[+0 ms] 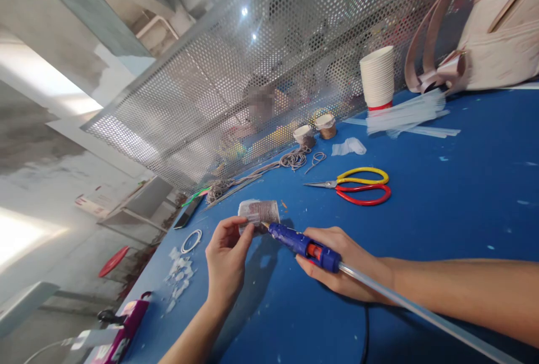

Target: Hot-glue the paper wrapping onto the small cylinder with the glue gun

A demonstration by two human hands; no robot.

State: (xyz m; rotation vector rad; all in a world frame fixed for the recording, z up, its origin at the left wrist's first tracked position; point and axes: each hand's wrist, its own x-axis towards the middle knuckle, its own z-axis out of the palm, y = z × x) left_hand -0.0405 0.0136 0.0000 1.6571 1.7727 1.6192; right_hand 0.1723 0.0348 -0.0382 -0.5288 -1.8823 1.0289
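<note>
My left hand (229,249) pinches the near edge of a cup (264,210) lying on its side, its wall partly wrapped in brownish cord. Closed around a blue hot glue gun (290,240) is my right hand (345,268). The gun's nozzle points left and meets or nearly meets the cup's wall beside my left fingertips; actual contact I cannot make out. A long clear glue stick (404,302) runs out of the gun's back. Scissors (353,184) with one yellow and one red handle lie beyond my right hand.
Two small wrapped cups (325,126) and bundled cord (295,158) lie along the perforated metal screen (202,89). Stacked paper cups (378,77), white strips (404,114) and a bag (501,27) are at back right. Glue scraps (179,274) and a purple power strip (130,327) sit left.
</note>
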